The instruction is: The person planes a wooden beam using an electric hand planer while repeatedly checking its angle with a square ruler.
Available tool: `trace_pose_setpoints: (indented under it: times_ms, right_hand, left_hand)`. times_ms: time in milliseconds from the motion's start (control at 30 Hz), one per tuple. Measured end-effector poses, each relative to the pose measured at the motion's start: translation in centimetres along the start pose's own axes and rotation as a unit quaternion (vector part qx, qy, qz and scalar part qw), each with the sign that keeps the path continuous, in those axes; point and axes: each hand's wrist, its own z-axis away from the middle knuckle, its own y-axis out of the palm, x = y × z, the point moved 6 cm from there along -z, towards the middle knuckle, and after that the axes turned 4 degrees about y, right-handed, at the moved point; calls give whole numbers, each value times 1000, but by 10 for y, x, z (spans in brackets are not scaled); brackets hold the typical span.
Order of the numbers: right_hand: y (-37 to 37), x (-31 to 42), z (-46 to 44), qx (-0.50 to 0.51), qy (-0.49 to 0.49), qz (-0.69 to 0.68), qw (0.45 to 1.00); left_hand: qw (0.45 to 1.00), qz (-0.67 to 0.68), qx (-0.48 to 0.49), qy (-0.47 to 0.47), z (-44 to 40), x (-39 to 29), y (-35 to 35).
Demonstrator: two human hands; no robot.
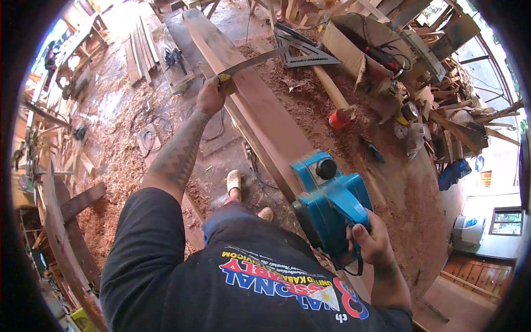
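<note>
Across the beam [271,110], left hand [212,96] holds saw [257,61]; over it, right hand [371,239] grips planer [338,195]; loose one-handed grip could let planer slip.

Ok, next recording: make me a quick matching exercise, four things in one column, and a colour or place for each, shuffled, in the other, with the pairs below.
Things
1. Saw
2. Power planer
3. Triangular square
4. Clog

Colour or place
A. Cream-coloured
B. Near the cardboard box
C. In the left hand
D. In the right hand

Pairs: 1-C, 2-D, 3-B, 4-A
</note>
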Motion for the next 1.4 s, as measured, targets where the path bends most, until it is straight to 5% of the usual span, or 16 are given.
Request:
trace_pose_setpoints:
  times_ms: [267, 400, 467, 533, 700, 900, 933, 1033, 1100, 1167, 1233, 1300, 1400]
  right_hand:
    - [34, 53, -92, 3, -26, 45, 999]
    - [73, 111, -173, 15, -54, 51, 997]
    - [96, 146, -224, 17, -84, 76, 993]
    - [119, 180, -284, 18, -126, 88, 988]
    - [193, 275, -431, 4, -153, 102, 983]
    - [252, 352, -599, 39, -302, 148, 941]
    - [253, 358, -589, 39, -269, 142, 952]
    - [240, 335, -548, 58, -216, 102, 969]
    - [212, 300, -505, 64, -189, 92, 976]
    - [179, 266, -428, 68, -218, 85, 970]
    - [140, 217, -359, 52, -188, 82, 977]
    - [107, 171, -282, 59, -141, 43, 987]
    - [58, 109, -177, 41, -96, 50, 993]
  left_hand:
    - [998, 23, 53, -6, -2, 6, -5]
    - [989, 103, -45, -97, 13, 39, -29]
    - [907, 297, -118, -273, 44, 64, -51]
    - [864, 389, -160, -277, 95, 128, -58]
    - [819, 374, -152, -407, 251, 229, -90]
    - [819, 329, -177, -435, 298, 212, -101]
    - [866, 283, -171, -376, 287, 203, -113]
    - [846, 324, -250, -341, 241, 173, -135]
    - [915, 218, -193, -278, 205, 150, -155]
    - [932, 165, -166, -275, 168, 131, -156]
    - [904, 260, -164, -296, 134, 123, -127]
    - [940, 258, -78, -207, 93, 83, -98]
    - [994, 56, 9, -92, 44, 19, -55]
